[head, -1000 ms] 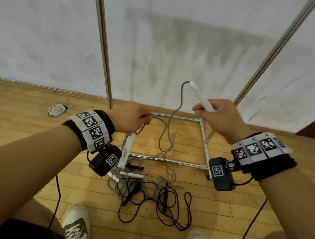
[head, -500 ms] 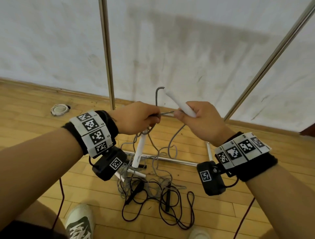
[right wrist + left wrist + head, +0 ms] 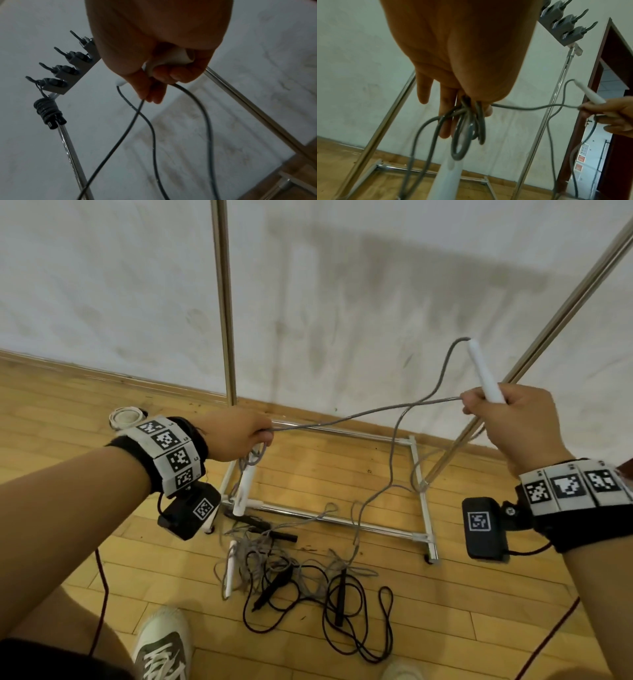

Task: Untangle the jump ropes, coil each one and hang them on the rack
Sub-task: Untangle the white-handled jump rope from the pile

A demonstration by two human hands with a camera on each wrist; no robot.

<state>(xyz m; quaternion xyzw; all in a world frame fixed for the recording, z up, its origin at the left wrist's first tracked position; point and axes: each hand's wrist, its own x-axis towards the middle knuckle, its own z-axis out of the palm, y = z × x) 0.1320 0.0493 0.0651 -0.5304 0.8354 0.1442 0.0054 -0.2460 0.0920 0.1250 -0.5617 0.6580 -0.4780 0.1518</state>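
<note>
The grey jump rope [image 3: 370, 414] stretched between the left hand [image 3: 236, 436], whose fingers [image 3: 444, 108] clutched several loops, half hidden behind the palm, and the right hand [image 3: 513, 419], clenched on its white handle [image 3: 484, 374], above the tangled ropes [image 3: 301, 573] on the floor.

Beyond the gripping hands, the rack [image 3: 224, 302] is showing glossy polished metal tubing. The rope [image 3: 359, 414] stretched between them is looking matt grey, its handle [image 3: 484, 374] smooth white plastic. Below, the floor [image 3: 479, 628] is showing varnished wood.
</note>
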